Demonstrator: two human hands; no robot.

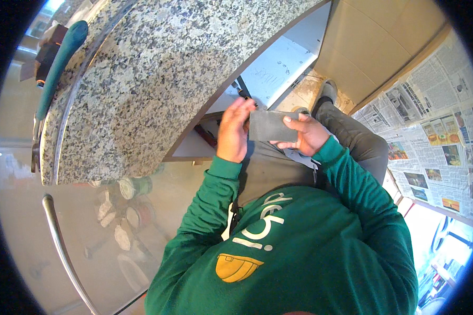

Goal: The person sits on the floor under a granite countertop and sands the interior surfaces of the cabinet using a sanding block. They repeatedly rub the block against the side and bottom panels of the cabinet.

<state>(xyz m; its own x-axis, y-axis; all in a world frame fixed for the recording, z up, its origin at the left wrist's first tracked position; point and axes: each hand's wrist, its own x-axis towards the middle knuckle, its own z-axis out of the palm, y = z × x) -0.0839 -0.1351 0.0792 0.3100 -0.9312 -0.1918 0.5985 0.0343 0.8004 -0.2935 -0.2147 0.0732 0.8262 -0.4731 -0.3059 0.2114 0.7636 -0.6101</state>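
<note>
A flat grey rectangular sheet, with the look of sandpaper (pixel 272 126), is held up over my lap. My right hand (pixel 307 134) grips its right side, thumb on the face toward me and fingers at the lower edge and behind. Close to the sheet's left edge is my left hand (pixel 235 130), upright with its fingers stretched out. Whether its fingers touch the sheet's edge I cannot tell, and its fingertips are slightly blurred.
A speckled granite countertop (pixel 157 79) curves past on the left, above an open white cabinet (pixel 284 65). A teal-handled hammer (pixel 58 73) rests at its left edge. Newspaper (pixel 420 121) covers the right-hand surface. A metal bar handle (pixel 63 247) stands at lower left.
</note>
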